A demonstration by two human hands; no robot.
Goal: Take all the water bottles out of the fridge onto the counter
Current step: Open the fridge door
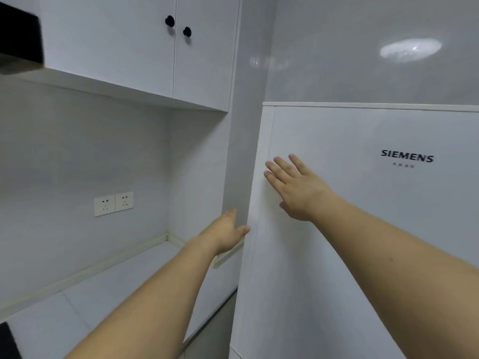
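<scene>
A white fridge (363, 229) with a dark brand name fills the right half of the view, and its door is closed. My right hand (298, 187) lies flat on the door near its left edge, fingers spread. My left hand (228, 229) reaches to the door's left side edge, with fingertips hidden behind that edge. The pale counter (103, 294) runs along the left, beside the fridge. No water bottles are visible.
White wall cupboards (155, 47) with two black knobs hang above the counter. A double wall socket (113, 203) sits on the back wall. A dark hood (18, 35) shows at top left, and a dark object (7, 343) at the bottom left corner.
</scene>
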